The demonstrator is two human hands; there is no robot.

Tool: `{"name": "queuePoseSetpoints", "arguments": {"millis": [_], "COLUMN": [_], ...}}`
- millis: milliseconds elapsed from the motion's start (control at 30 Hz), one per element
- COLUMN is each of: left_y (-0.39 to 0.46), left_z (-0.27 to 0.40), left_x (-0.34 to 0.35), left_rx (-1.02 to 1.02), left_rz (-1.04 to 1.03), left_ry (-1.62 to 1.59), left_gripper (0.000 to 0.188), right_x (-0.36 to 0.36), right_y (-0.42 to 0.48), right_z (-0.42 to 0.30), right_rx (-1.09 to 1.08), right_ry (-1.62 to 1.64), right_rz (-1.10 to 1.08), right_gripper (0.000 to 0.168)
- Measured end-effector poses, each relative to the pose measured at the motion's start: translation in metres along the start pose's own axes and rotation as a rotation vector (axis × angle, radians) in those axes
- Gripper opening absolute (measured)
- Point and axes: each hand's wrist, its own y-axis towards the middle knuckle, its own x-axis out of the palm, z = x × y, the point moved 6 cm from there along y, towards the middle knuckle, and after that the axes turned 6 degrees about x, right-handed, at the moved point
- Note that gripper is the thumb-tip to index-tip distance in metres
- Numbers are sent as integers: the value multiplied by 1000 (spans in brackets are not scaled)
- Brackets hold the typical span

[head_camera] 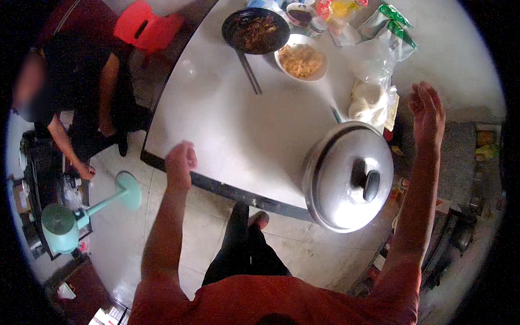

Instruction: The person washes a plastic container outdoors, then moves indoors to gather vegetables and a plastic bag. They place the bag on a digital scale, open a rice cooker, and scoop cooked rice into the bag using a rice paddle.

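My left hand (pixel 181 161) is over the near left edge of the white table (pixel 227 134), fingers loosely curled, with nothing seen in it. Out to the right, my right hand (pixel 426 105) is raised with bent fingers, beside a plastic bag of pale round food (pixel 367 101). A large metal pot with a domed lid (pixel 345 174) and black knob stands at the table's near right corner. Farther back are a black bowl of dark cooked food (pixel 256 30), a white bowl of orange-brown food (pixel 301 61) and a pair of chopsticks (pixel 248 73).
A person (pixel 77 73) in dark clothes sits at the left, near a mint-green standing fan (pixel 61 227). Behind that person is a red plastic stool (pixel 146 26). Green-and-clear packets (pixel 390 24), a small jar (pixel 317 25) and a bowl of dark liquid (pixel 300 15) crowd the table's far side.
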Motion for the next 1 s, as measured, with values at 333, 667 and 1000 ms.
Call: {"name": "queuePoseSetpoints", "arguments": {"millis": [333, 667, 1000], "left_y": [-142, -34, -16], "left_z": [-216, -268, -273], "left_x": [15, -48, -58], "left_rx": [-470, -282, -219], "left_rz": [48, 404, -21], "left_ry": [39, -494, -813], "left_gripper": [48, 35, 78], "right_x": [91, 23, 165], "right_y": [-348, -480, -524], "right_z": [106, 271, 307], "right_rx": [488, 1000, 815], "right_ry": [118, -162, -4], "right_rz": [-818, -413, -468], "right_gripper": [12, 20, 24]}}
